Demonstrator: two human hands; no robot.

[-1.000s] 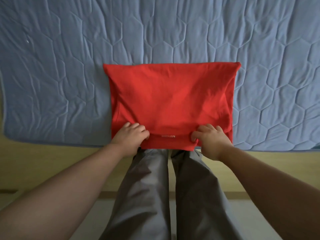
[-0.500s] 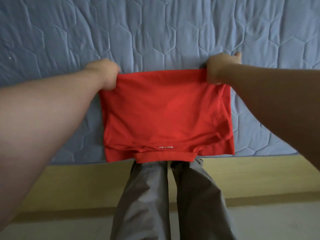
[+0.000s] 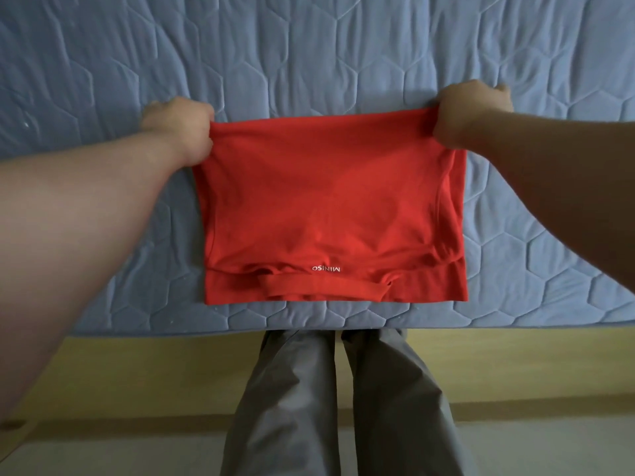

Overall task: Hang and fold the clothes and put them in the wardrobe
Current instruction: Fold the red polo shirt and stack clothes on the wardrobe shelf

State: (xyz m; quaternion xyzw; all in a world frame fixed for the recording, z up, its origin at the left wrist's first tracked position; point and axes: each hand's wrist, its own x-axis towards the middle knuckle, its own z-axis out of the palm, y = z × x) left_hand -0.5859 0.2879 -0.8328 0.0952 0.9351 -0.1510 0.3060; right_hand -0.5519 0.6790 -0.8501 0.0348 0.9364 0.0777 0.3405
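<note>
A folded red T-shirt point(image 3: 330, 207) lies flat on the blue quilted bed cover point(image 3: 309, 56), its collar and a small white logo at the near edge. My left hand point(image 3: 182, 127) grips the far left corner of the shirt's folded edge. My right hand point(image 3: 470, 113) grips the far right corner. Both fists are closed on the cloth, and the far edge is pulled taut between them.
The near edge of the bed point(image 3: 137, 329) runs across the frame, with a yellow-green bed frame side point(image 3: 154, 372) below it. My legs in grey trousers point(image 3: 336, 407) stand against the bed, on a pale floor point(image 3: 103, 451).
My hands left the shirt's near edge by the collar and reached to its far corners, gripping them. Since half a second ago they have spread slightly and pulled the far edge tighter.
</note>
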